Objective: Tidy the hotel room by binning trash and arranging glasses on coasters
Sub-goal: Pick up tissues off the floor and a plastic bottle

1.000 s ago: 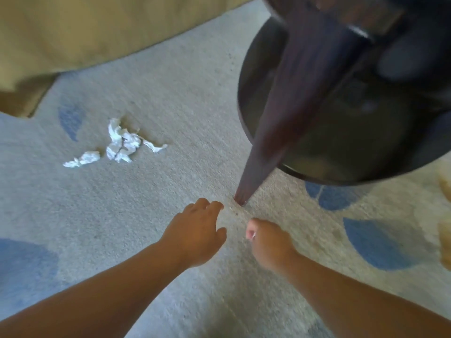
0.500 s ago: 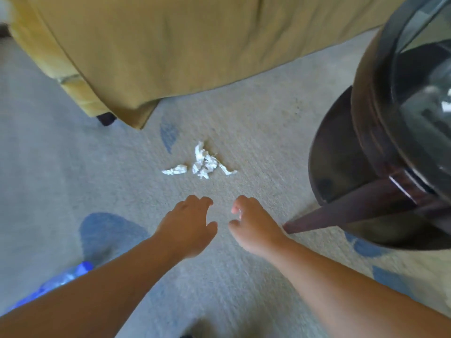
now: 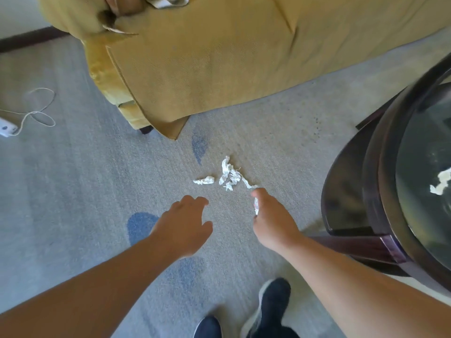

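- My left hand (image 3: 183, 223) hovers palm down over the grey carpet (image 3: 73, 191), fingers loose and released, holding nothing.
- My right hand (image 3: 271, 220) is at 3 o'clock from the left, fingers curled in and pinching a small pale scrap (image 3: 255, 205). I cannot tell what the scrap is.
- The crumpled tissue (image 3: 229, 175) lies on the carpet at 12 o'clock from my hands, near the middle of the view. Its thin trailing end reaches the right hand's top fingertip, but I cannot tell whether they touch.
- A smaller tissue piece (image 3: 204, 181) lies just beside the tissue at its 9 o'clock, apart from it.
- A mustard armchair (image 3: 219, 57) fills the view from 11 to 1 o'clock.
- A dark round table (image 3: 380, 172) with a glass top stands at 3 o'clock, with a white wad (image 3: 440, 182) showing on the glass.
- A looped cord (image 3: 36, 111) lies at 9 o'clock, running to a white device (image 3: 6, 128).
- Dark shoes (image 3: 271, 301) stand at 6 o'clock.
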`<state>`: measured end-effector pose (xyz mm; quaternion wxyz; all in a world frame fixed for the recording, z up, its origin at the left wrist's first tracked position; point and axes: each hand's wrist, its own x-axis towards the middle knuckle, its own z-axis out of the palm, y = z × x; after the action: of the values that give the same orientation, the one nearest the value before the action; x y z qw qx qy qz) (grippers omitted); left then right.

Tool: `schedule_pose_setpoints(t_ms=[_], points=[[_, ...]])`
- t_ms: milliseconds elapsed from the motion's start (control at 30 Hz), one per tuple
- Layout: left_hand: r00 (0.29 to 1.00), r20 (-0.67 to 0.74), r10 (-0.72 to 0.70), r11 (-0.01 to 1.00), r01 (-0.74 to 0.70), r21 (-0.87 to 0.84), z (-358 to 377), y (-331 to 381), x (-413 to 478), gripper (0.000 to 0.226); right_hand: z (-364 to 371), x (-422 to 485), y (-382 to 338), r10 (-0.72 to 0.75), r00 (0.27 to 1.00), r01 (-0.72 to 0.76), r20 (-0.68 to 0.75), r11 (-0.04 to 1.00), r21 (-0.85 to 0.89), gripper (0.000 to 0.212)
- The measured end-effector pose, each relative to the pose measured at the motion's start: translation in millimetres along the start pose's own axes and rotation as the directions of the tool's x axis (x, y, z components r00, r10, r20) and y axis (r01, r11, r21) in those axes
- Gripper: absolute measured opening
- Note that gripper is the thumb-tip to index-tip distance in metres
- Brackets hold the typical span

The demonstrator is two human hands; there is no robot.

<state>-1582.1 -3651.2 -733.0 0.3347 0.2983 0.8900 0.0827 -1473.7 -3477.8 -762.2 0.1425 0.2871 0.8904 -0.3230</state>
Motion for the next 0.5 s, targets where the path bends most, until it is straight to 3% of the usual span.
schedule_pose_setpoints(t_ms=[133, 500], points=[[0.999, 0.011, -0.037, 0.999, 0.037, 0.000, -7, 6, 19, 0.053, -8, 29, 4, -0.002, 1.000, 0.002, -0.012, 1.000, -0.004, 0.039], [0.993, 0.000, -0.118, 0.992, 0.118, -0.053, 9, 0, 91, 0.053, 9, 115, 33, -0.046, 0.995, 0.054, 0.086, 0.995, -0.088, 0.041]])
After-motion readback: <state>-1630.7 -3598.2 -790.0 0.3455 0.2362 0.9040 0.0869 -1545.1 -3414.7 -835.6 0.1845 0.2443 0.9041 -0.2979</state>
